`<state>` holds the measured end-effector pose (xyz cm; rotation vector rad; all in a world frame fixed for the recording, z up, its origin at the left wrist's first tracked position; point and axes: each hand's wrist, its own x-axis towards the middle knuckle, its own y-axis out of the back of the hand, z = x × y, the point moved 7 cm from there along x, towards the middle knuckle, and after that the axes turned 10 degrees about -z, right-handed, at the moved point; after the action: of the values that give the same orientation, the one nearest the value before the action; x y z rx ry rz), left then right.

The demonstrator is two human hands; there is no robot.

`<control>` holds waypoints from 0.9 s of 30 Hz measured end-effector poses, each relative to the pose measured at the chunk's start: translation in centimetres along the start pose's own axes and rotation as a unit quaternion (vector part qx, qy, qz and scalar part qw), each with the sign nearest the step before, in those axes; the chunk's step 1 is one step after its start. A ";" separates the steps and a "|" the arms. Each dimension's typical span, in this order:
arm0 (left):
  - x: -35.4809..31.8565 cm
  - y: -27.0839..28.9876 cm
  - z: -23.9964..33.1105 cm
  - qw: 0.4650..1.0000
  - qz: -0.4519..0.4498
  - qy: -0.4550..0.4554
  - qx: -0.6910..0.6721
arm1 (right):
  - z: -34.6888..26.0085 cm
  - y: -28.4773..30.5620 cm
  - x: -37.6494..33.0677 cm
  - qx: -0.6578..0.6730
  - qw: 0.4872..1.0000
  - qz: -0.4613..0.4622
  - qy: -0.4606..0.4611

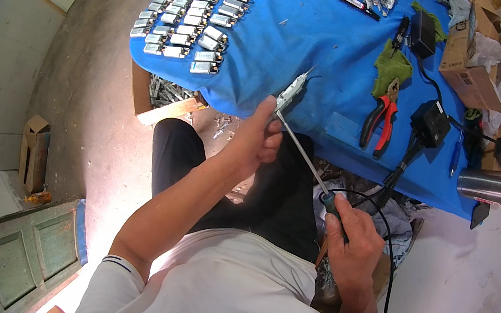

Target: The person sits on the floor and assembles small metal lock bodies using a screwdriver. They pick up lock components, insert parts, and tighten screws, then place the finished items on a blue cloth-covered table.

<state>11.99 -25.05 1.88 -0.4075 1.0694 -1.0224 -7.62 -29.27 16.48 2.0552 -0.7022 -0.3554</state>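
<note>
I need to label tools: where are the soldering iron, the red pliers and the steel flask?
soldering iron (302, 155), head view, mid shaft.
red pliers (381, 120), head view, handles.
steel flask (486, 186), head view, body.

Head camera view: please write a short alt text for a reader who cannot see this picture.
Seen from above, a seated person's right hand holds a corded soldering iron, its tip against a small silver battery cell held in the left hand. Beyond lies a blue table with rows of silver cells, red pliers, black adapters and a steel flask.
</note>
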 end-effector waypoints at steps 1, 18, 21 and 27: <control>-0.1 -0.1 0.0 1.000 0.004 -0.001 0.001 | -0.1 0.1 0.0 -0.015 1.000 0.000 0.006; 0.0 0.3 0.4 1.000 0.024 0.007 0.014 | 6.9 -6.0 -1.0 0.724 0.635 -0.187 -0.193; 0.1 0.5 0.4 1.000 0.023 0.007 0.014 | 5.9 -6.8 -1.3 0.737 0.602 -0.207 -0.225; 0.0 0.6 0.4 1.000 0.019 -0.006 0.016 | 5.0 -5.4 -1.5 0.504 0.814 -0.233 -0.172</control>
<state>12.65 -24.83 1.67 -0.3660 1.0453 -1.0008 -9.42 -29.43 9.26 3.2572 -0.6452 -0.7660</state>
